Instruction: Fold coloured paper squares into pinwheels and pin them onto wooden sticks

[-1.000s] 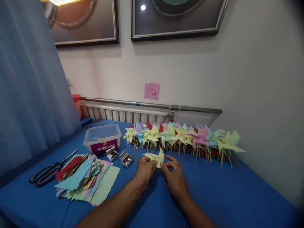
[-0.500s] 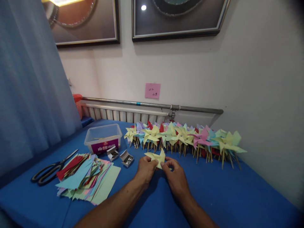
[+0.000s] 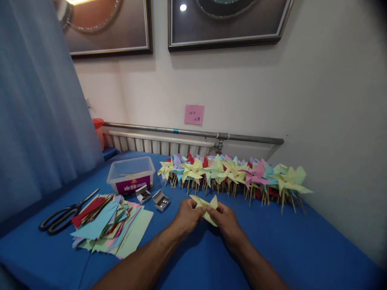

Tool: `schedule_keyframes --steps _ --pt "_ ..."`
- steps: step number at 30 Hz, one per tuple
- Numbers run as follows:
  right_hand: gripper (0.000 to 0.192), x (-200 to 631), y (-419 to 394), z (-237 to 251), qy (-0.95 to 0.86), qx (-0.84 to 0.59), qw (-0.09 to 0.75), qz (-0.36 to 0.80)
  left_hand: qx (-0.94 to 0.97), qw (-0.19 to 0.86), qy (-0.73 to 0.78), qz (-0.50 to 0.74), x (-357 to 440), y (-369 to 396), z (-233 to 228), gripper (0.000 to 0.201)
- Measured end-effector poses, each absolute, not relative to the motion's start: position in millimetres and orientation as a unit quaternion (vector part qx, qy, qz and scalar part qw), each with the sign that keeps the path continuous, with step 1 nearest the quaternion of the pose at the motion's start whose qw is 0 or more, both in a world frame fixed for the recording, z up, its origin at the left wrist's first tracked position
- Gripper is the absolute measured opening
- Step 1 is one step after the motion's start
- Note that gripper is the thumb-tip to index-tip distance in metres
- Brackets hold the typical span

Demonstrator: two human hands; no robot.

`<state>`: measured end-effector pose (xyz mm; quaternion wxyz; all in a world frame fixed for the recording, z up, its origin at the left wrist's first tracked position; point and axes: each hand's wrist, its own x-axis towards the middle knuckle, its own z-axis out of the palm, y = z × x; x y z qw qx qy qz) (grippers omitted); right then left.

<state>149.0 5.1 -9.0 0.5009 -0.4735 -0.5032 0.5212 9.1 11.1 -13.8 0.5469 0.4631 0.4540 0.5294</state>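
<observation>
A pale yellow paper pinwheel with folded blades is held between my two hands, low over the blue cloth. My left hand pinches it from the left, thumb near the centre. From the right, my right hand grips it with thumb and fingers. No stick shows on this piece, and its underside is hidden. Just beyond my hands stand many finished paper pinwheels on wooden sticks. Left of my left hand lie two small open boxes, one of silvery pins and one of darker pins.
A clear plastic tub with thin sticks stands at the back left. Nearer are a loose pile of coloured paper and black-handled scissors. Behind the table run a metal pipe and a radiator; a blue curtain hangs at left.
The yellow pinwheel has turned and come slightly lower and to the right. My right fingers have closed in on it, and both hands sit nearer each other.
</observation>
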Motion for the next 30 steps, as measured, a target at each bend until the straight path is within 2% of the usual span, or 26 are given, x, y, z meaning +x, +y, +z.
schedule_keyframes --steps 8,20,30 --pt "0.035 146.5 5.9 -8.1 -0.52 -0.501 0.499 0.479 0.442 0.566 0.457 0.525 9.3 10.6 -13.0 0.016" --pt "0.037 142.9 5.1 -15.8 -0.502 -0.5 0.516 0.481 0.416 0.59 0.409 0.559 11.4 8.1 -12.3 0.03" --pt "0.038 141.9 4.4 -16.7 -0.485 -0.494 0.529 0.49 0.409 0.595 0.417 0.552 10.1 9.9 -12.1 0.023"
